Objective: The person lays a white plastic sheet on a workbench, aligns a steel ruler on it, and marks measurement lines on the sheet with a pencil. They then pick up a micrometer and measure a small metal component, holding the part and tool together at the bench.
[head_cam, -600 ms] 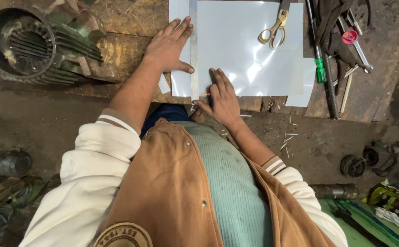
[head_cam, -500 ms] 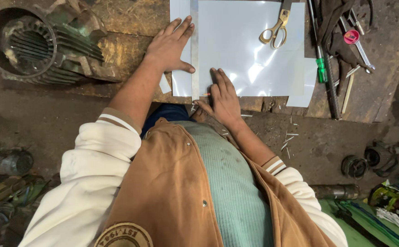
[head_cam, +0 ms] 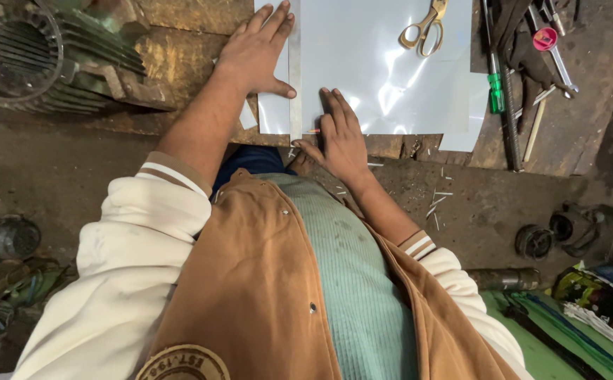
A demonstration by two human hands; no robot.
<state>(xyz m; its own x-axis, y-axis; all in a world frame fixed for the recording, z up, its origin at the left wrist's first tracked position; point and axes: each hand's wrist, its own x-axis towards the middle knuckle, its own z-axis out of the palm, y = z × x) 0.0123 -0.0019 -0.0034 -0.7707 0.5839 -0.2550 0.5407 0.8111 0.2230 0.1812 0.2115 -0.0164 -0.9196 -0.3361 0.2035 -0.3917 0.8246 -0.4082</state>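
A glossy white sheet [head_cam: 384,70] lies on a worn wooden bench [head_cam: 180,42]. A metal ruler [head_cam: 294,77] runs up the sheet near its left edge. My left hand [head_cam: 257,49] lies flat, fingers spread, pressing on the ruler and sheet. At the sheet's near edge, just right of the ruler, my right hand [head_cam: 340,137] grips a small pencil-like tool with an orange tip [head_cam: 311,131] that touches the ruler's lower end.
Yellow-handled scissors [head_cam: 424,28] lie on the sheet's far part. A green-handled screwdriver [head_cam: 497,77] and other tools [head_cam: 545,42] lie to the right. A finned motor housing [head_cam: 32,56] stands at the left. Scraps litter the floor [head_cam: 461,204].
My right hand has slid slightly toward the near edge of the sheet along the ruler. The left hand stays pressed in place.
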